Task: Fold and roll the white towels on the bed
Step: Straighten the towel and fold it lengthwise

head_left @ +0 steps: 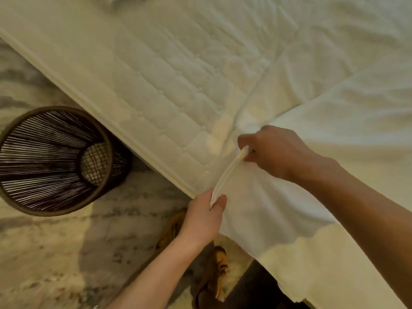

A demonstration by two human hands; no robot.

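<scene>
A white towel lies spread over the near corner of the bed, its lower part hanging past the bed's edge. Its left edge is doubled into a thick hem that runs taut between my two hands. My left hand pinches the lower end of that hem at the mattress edge. Higher up on the bed, my right hand grips the upper end of the same hem, fingers curled round it.
A dark woven wire basket stands on the patterned carpet left of the bed. Brown slippers lie on the floor below my left arm. The quilted mattress stretches up and to the right, with rumpled white bedding further back.
</scene>
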